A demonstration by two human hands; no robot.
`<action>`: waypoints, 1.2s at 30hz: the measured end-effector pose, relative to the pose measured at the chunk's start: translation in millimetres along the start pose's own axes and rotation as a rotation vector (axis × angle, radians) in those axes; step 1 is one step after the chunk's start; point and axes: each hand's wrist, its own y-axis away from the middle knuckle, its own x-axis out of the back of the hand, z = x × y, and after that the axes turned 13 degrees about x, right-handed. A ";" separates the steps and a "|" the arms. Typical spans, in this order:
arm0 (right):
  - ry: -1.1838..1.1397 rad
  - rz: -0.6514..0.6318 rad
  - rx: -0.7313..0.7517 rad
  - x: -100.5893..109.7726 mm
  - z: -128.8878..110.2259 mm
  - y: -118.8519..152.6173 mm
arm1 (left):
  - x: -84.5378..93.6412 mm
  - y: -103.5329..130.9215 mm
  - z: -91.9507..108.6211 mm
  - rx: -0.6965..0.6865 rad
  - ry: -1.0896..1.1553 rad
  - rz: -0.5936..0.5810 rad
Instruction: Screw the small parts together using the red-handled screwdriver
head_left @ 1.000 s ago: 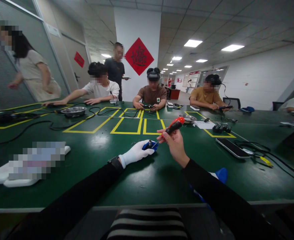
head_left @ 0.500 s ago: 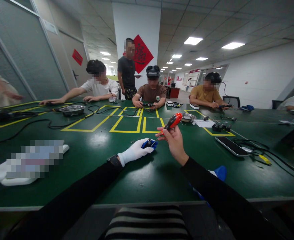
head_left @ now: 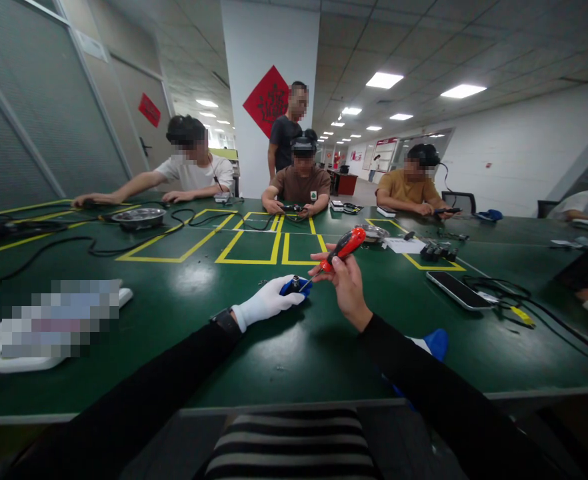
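My left hand (head_left: 269, 301), in a white glove with blue fingertips, is closed around a small black part with a metal-looking top (head_left: 295, 283); its exact kind does not show. Bare and closed, my right hand (head_left: 349, 283) grips a red and black screwdriver (head_left: 345, 248) by the handle. The screwdriver slants down to the left, and its tip meets or lies very close to the black part. Whether it touches a screw cannot be seen. A second blue and white glove (head_left: 438, 343) lies partly hidden behind my right forearm.
A phone (head_left: 458, 291) and black cables (head_left: 511, 300) lie to the right. At the left rests a white device with a blurred top (head_left: 124, 295). Metal dishes (head_left: 139, 218), small black parts (head_left: 438, 251) and yellow tape outlines are farther back. Several people sit around the green table (head_left: 199, 373).
The standing person behind the table has moved right. My view has shifted slightly. Both hands keep their holds, the screwdriver still at the black part.
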 end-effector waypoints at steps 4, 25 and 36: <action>-0.025 0.108 -0.077 3.0 4.4 -6.3 | 0.0 1.2 0.8 0.012 -0.004 0.002; 0.032 -0.016 0.009 -2.4 3.0 1.0 | 0.0 -1.4 -1.7 -0.010 0.017 -0.023; -0.017 -0.064 -0.030 -3.1 -1.3 1.9 | 0.5 0.4 -0.6 -0.006 0.020 -0.015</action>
